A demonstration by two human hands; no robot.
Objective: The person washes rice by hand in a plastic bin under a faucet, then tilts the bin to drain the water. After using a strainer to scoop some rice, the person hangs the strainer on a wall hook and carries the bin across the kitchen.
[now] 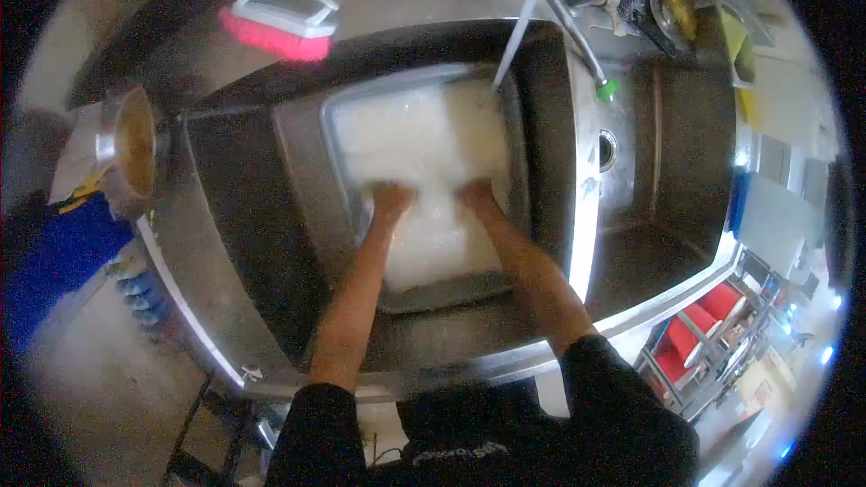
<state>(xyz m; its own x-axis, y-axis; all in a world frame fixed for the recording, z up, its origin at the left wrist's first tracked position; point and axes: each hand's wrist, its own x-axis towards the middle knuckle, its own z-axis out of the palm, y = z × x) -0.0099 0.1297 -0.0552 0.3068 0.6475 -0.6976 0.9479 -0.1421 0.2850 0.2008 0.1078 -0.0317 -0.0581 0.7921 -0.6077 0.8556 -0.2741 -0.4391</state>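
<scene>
A clear-sided rectangular tub (336, 155) sits in the left sink basin, filled with cloudy white, foamy-looking contents (433, 252). Both arms reach down into it. My left hand (391, 198) is sunk in the white at the tub's left half, with only the wrist side showing. To its right, my right hand (474, 191) is likewise dipped in up to about the wrist. The fingers of both hands are hidden, so I cannot make out whether they hold anything.
Behind the basin lies a pink-bristled scrub brush (281, 22). A tap hose with a green tip (606, 88) hangs over the right basin (622, 207). A pale stick (526, 18) slants to the tub's far right corner. A round container (135, 144) stands on the left ledge.
</scene>
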